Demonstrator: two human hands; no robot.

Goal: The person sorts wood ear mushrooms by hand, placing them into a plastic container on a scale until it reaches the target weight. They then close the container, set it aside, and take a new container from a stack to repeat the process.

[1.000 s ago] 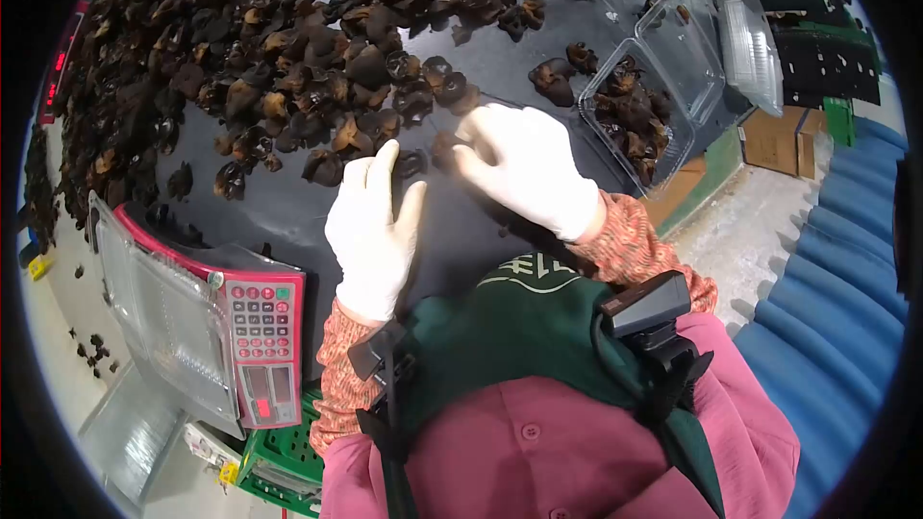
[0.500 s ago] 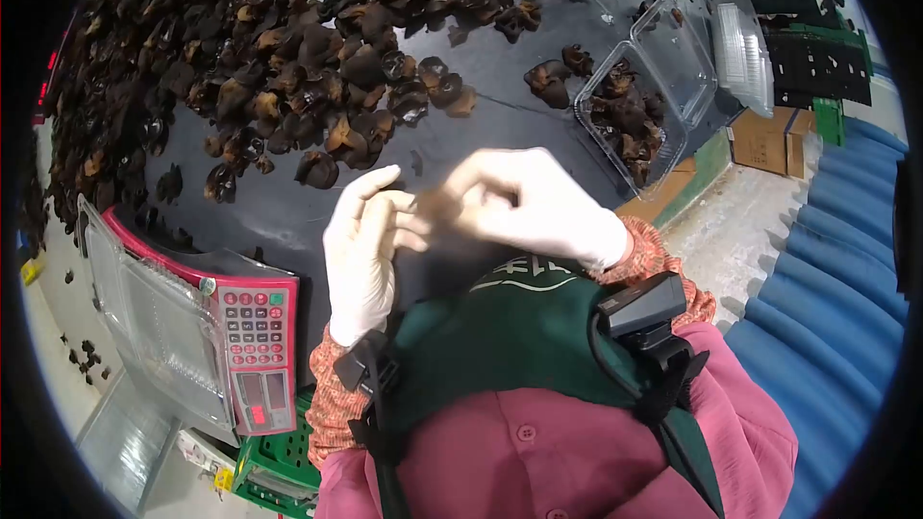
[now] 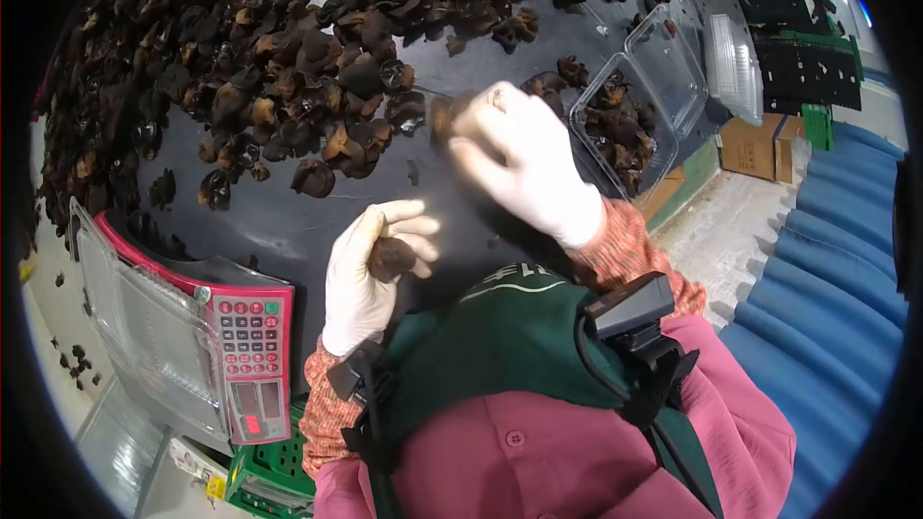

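A dark brown fungus-like piece (image 3: 389, 259) lies in my gloved left hand (image 3: 365, 274), whose fingers curl round it near the apron. Further up and to the right, my gloved right hand (image 3: 524, 149) has its fingers bent over the dark table. A blurred brown piece (image 3: 442, 123) shows at its fingertips. Many similar brown pieces (image 3: 336, 58) are heaped across the far and left parts of the table. An open clear plastic box (image 3: 663, 149) beside my right hand holds several such pieces.
A pink scale (image 3: 255, 332) with clear lids on it stands at the left. Stacked clear containers (image 3: 735, 67) are at the upper right, above a cardboard box (image 3: 755, 147). A green crate (image 3: 269, 481) sits at the lower left, and blue sheeting (image 3: 817, 269) hangs at the right.
My hands have moved apart; the right one has gone up and away. The brown piece in my left hand now shows plainly. One piece at the near edge of the heap is gone from view.
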